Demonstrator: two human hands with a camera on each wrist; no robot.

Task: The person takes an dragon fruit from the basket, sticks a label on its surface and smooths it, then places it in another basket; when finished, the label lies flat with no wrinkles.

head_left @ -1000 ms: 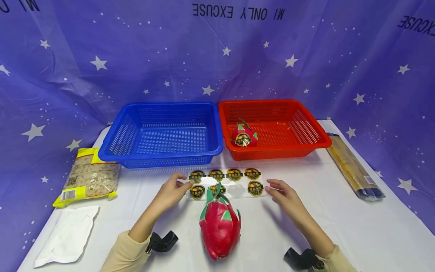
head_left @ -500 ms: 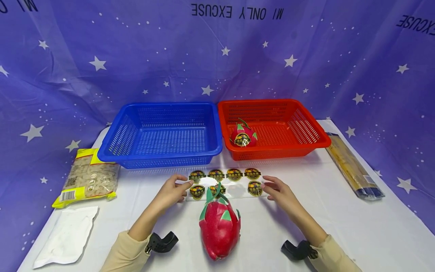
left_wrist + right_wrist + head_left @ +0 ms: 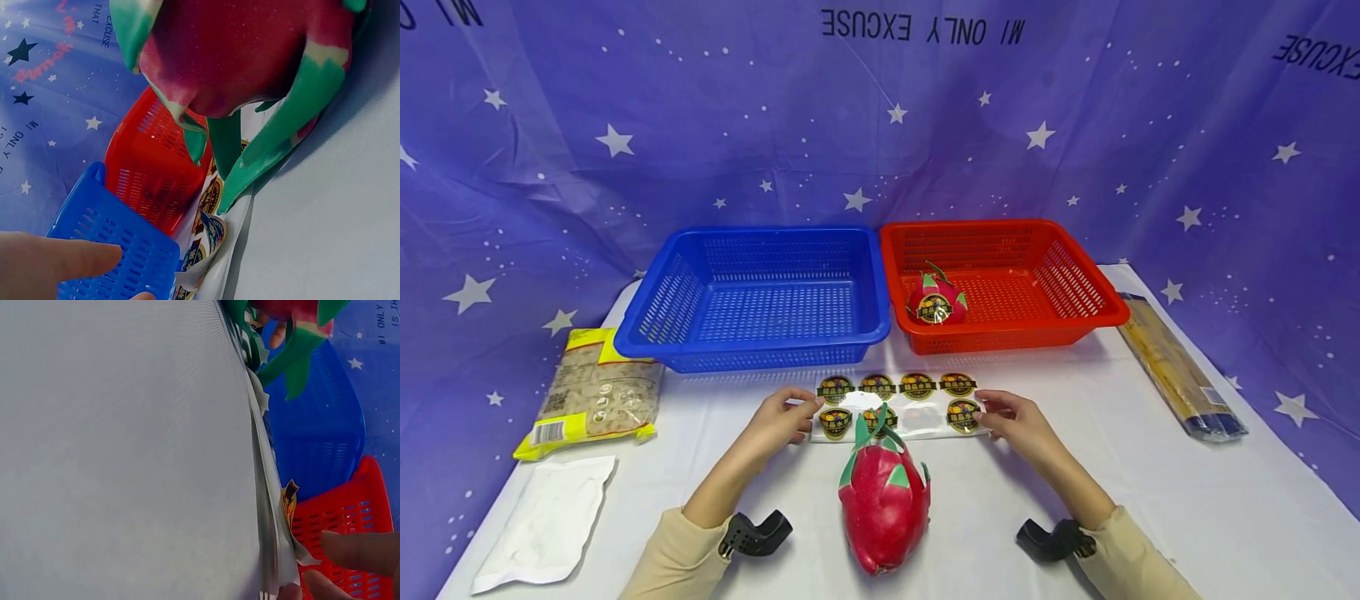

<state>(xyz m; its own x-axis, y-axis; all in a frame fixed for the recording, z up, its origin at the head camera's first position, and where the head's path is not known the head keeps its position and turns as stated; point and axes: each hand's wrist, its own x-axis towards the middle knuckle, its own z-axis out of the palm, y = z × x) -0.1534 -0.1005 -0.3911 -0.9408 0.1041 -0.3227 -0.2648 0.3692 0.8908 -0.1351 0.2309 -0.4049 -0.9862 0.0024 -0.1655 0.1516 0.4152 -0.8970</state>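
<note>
A clear sheet of round black-and-gold stickers (image 3: 917,386) lies flat in the middle of the table. My left hand (image 3: 778,422) is at its left end, fingers relaxed. At the other end my right hand (image 3: 1018,423) has its fingertips on or over the lower right sticker (image 3: 962,417); in the right wrist view its forefinger (image 3: 359,550) stays apart from the thumb by the slightly curled sheet edge. Between my forearms rests a red dragon fruit (image 3: 883,508) with green tips, its stem hiding part of the sheet.
A blue basket (image 3: 760,354) and a red basket (image 3: 1000,336) stand side by side behind the sheet. In the red one sits a stickered dragon fruit (image 3: 951,296). Bagged food (image 3: 598,392) and a white packet (image 3: 546,521) lie left, a long packet (image 3: 1180,367) right.
My right hand has moved left and inward, from just off the sheet's right edge onto the lower right sticker. The glare on the sheet has shifted. My left hand has barely moved.
</note>
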